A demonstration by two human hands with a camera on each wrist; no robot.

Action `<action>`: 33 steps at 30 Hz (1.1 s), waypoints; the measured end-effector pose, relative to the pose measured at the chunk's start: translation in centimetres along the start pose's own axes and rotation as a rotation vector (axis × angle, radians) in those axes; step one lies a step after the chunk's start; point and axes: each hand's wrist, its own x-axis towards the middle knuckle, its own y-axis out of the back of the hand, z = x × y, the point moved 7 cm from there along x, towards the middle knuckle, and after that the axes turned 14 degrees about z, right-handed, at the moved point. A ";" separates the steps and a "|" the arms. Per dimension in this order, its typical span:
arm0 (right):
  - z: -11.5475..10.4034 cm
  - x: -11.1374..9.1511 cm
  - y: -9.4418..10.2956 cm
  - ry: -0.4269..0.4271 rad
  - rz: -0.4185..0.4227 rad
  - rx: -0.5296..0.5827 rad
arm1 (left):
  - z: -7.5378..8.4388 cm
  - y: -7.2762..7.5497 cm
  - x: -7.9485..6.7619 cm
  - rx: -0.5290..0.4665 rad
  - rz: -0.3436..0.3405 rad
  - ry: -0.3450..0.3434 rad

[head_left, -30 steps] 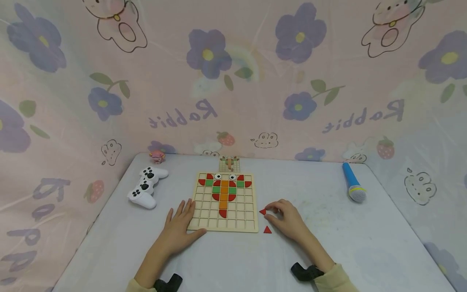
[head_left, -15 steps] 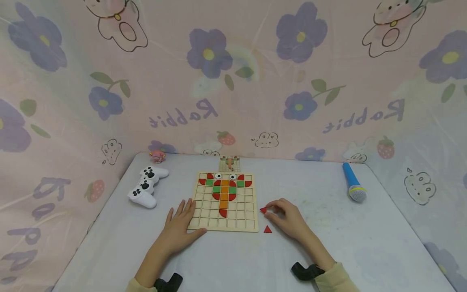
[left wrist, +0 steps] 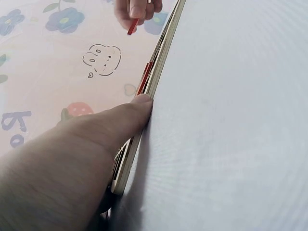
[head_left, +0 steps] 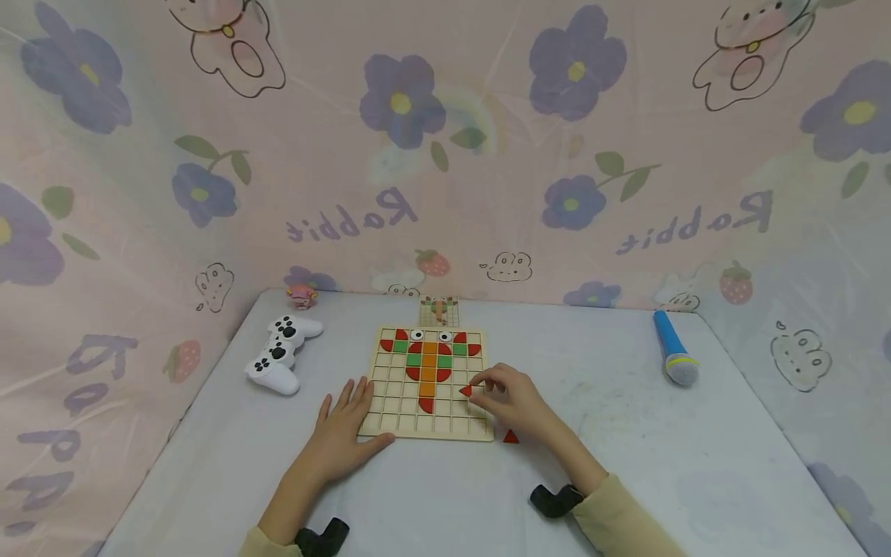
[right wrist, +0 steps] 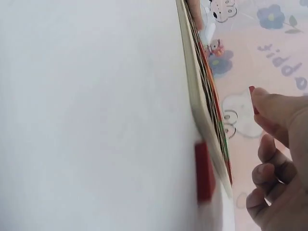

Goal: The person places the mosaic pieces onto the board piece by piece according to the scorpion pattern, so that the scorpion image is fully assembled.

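Note:
A wooden grid board [head_left: 397,422] lies on the table, with red, green and orange pieces and two eye pieces set in its squares. My left hand [head_left: 341,433] rests at the board's left side, fingers spread, the thumb along its near edge; in the left wrist view the thumb touches that edge. Above the board's right half, my right hand [head_left: 513,398] pinches a red triangle piece [head_left: 465,391] between thumb and forefinger. The right wrist view shows this piece [right wrist: 253,100] raised off the board. Another red triangle [head_left: 511,437] lies on the table by the board's lower right corner.
A small picture card [head_left: 438,312] with a matching pattern lies behind the board. To the left are a white game controller [head_left: 281,356] and a pink figurine [head_left: 302,296]. A blue toy microphone [head_left: 674,348] lies at the right. A printed cloth [head_left: 487,178] hangs behind the table.
My right hand has carried the red triangle piece leftward from the table beside the board to above its right half. The left hand has stayed in place.

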 end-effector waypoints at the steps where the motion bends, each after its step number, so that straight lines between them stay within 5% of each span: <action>1: -0.3 0.2 -0.5 0.004 -0.014 0.007 | 0.0 0.0 0.0 -0.001 0.000 -0.001; 13: -1.8 0.5 -4.2 -0.025 -0.104 0.034 | 0.2 0.2 0.1 -0.004 0.009 0.000; 33: -1.3 -0.4 -4.9 0.070 -0.082 -0.006 | 0.0 0.1 0.0 0.000 -0.001 0.007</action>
